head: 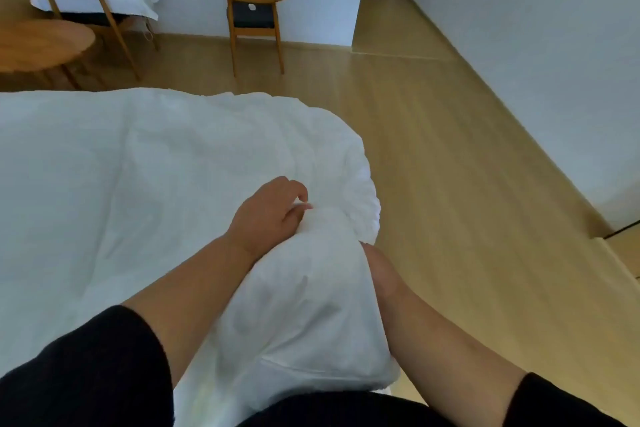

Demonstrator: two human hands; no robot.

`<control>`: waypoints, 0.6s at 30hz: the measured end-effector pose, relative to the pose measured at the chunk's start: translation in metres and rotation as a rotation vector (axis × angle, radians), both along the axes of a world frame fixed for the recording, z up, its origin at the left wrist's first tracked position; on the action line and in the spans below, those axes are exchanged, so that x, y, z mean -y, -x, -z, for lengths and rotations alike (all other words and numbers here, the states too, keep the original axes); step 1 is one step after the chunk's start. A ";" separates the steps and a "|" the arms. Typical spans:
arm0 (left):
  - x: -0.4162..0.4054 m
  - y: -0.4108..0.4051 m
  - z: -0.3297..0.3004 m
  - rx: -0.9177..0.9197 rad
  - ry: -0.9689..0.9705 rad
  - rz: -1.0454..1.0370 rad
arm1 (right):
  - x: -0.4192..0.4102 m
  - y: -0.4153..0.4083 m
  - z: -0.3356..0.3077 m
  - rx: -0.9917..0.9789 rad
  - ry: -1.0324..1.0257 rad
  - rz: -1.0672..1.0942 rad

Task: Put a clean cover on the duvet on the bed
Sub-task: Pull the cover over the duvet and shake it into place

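The left hand (273, 210) rests curled on a bunched corner of the white duvet (138, 184), grip loose. The right hand's grip is hidden under the fabric. The duvet covers the bed; no writing is legible.

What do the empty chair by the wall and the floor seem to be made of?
Empty chair: light brown wood frame, judging by its colour; the dark seat pad looks like matte fabric or leather, unclear which. Floor: pale wood-look planks with faint long seams and a soft sheen, either real wood or laminate.
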State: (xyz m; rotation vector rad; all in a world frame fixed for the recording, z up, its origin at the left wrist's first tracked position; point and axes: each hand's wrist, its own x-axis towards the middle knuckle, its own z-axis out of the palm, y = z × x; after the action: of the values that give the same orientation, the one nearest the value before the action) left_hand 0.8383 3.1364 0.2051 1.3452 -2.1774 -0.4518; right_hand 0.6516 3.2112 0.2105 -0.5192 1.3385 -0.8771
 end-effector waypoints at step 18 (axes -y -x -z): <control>-0.075 -0.068 -0.043 -0.286 0.078 -0.153 | -0.017 -0.005 -0.001 0.033 0.173 -0.247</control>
State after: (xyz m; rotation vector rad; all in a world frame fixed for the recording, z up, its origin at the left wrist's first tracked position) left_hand 0.9064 3.2109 0.2483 1.3060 -1.8278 -0.4645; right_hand 0.6564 3.2281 0.2113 -0.7837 1.1452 -0.7970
